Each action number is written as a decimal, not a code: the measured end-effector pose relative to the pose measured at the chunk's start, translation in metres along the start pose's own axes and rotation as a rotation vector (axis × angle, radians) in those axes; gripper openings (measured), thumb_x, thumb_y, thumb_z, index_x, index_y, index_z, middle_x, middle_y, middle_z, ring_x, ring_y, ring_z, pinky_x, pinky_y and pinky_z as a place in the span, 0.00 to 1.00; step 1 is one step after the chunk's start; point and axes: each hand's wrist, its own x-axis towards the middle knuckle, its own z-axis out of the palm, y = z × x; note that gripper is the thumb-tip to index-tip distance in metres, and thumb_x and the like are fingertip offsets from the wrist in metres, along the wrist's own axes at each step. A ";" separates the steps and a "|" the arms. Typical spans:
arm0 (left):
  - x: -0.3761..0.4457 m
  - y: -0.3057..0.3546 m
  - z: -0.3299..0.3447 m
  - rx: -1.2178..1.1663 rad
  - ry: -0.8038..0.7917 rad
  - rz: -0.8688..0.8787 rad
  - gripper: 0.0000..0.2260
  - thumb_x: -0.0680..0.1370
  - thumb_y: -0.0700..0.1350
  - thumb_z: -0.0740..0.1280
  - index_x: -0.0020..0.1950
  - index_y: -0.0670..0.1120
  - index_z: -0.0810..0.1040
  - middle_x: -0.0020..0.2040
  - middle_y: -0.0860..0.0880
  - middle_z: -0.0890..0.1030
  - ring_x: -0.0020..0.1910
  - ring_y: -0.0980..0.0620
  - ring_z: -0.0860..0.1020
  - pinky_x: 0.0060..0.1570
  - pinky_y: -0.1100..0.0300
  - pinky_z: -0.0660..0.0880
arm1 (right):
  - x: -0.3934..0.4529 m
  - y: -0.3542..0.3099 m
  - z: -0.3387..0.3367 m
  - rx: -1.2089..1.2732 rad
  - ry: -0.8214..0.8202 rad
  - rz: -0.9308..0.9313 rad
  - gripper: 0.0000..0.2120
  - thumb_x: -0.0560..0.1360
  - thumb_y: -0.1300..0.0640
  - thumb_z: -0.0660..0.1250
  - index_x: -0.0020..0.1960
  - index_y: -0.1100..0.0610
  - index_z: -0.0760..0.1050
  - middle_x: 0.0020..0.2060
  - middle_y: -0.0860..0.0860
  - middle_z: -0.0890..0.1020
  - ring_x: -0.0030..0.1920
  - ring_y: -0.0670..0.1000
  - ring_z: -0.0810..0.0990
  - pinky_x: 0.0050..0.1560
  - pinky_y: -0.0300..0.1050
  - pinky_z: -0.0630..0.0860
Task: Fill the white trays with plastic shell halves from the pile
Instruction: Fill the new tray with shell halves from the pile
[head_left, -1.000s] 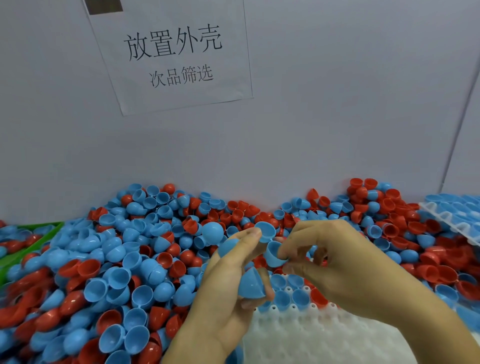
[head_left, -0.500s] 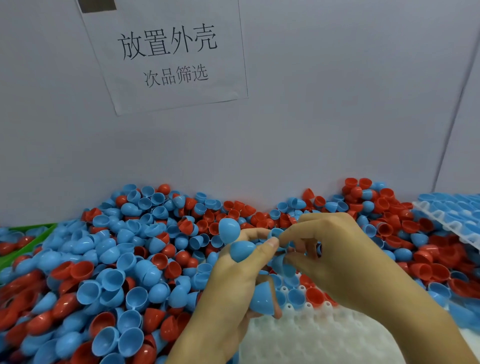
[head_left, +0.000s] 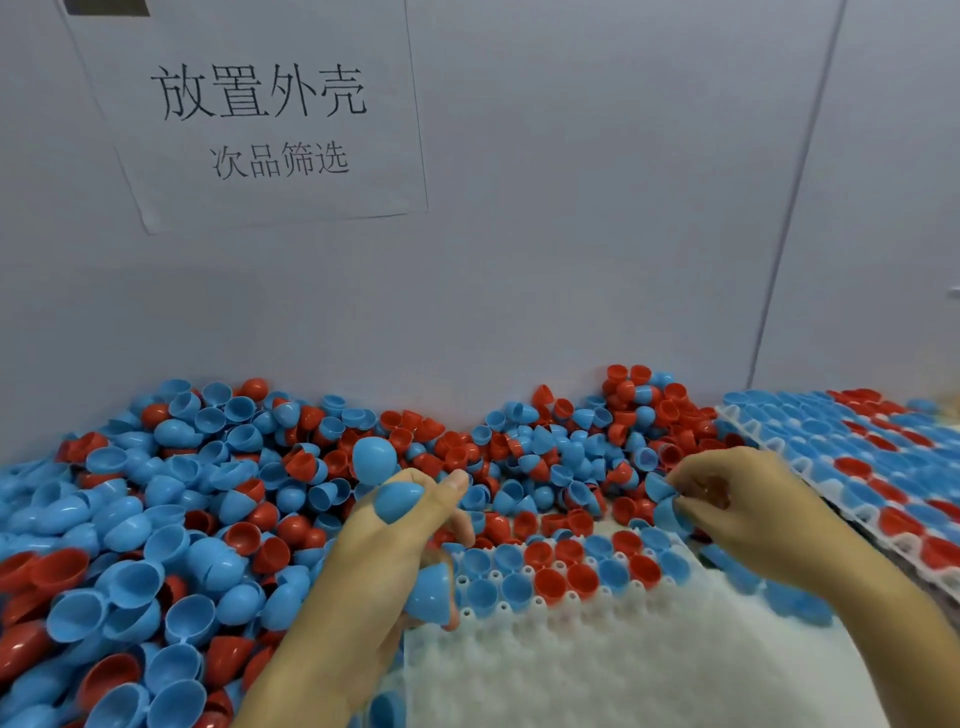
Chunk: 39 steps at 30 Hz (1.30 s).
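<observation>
head cam | forward-down | close over pile (head_left: 182, 519), tray (head_left: 597, 665)

I see smooth, slightly glossy plastic in the pile of shell halves (head_left: 218, 519), blue and red. The white tray (head_left: 597, 670) looks like matt moulded plastic, bumpy. The sign (head_left: 260, 114) on the matt wall (head_left: 597, 208) is plain paper.

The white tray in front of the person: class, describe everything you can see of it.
The white tray looks like moulded plastic, a grid of round pockets with small raised pegs between them. It lies flat beside the pile. Only its two far rows hold shell halves, blue and red, open side up; the near pockets look bare and blurred. The left hand, gripping blue shells, hovers at its left corner.
</observation>
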 end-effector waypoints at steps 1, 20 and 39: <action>0.000 0.000 0.002 0.018 0.001 0.011 0.15 0.65 0.57 0.73 0.31 0.48 0.75 0.37 0.42 0.80 0.20 0.51 0.71 0.20 0.60 0.69 | 0.001 0.013 -0.003 -0.046 -0.013 0.046 0.06 0.75 0.58 0.73 0.44 0.47 0.81 0.37 0.43 0.82 0.38 0.44 0.81 0.41 0.40 0.80; 0.002 -0.004 0.005 0.154 -0.046 -0.071 0.22 0.62 0.71 0.66 0.32 0.52 0.82 0.36 0.47 0.83 0.22 0.54 0.71 0.24 0.65 0.71 | 0.037 0.068 0.046 -0.407 -0.332 0.171 0.14 0.73 0.61 0.70 0.54 0.45 0.82 0.44 0.44 0.81 0.38 0.44 0.79 0.33 0.37 0.74; 0.000 -0.002 0.006 0.142 -0.033 -0.129 0.22 0.72 0.62 0.66 0.43 0.42 0.78 0.37 0.47 0.82 0.22 0.55 0.70 0.25 0.63 0.71 | 0.033 0.066 0.040 -0.407 -0.331 0.111 0.20 0.78 0.66 0.64 0.64 0.48 0.79 0.47 0.45 0.79 0.37 0.42 0.76 0.31 0.35 0.70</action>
